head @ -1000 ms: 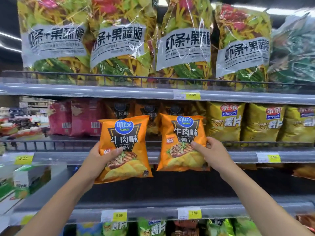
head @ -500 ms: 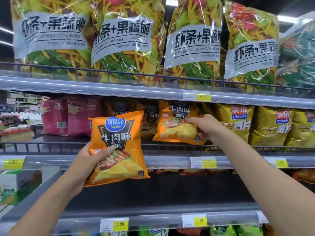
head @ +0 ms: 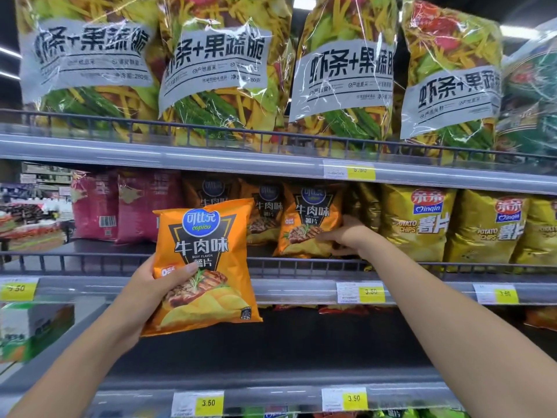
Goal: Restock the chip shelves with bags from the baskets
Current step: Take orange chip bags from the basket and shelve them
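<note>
My left hand (head: 152,289) grips an orange beef-flavour chip bag (head: 208,254) by its lower left edge, thumb across the front, holding it upright in front of the middle shelf (head: 286,292). My right hand (head: 346,236) reaches over the shelf's wire rail and holds the lower right corner of a second orange bag (head: 307,220), which stands on the middle shelf in the row of orange bags. More orange bags (head: 265,209) stand behind and to the left of it.
Red bags (head: 126,206) stand left of the orange row and yellow potato chip bags (head: 422,221) to its right. Large clear bags of mixed crisps (head: 217,70) fill the top shelf. Below the middle shelf a dark shelf bay (head: 301,342) opens, with yellow price tags along the rails.
My right hand has pushed its orange bag further back and upright onto the middle shelf. My left hand has kept its bag almost still in front of the shelf.
</note>
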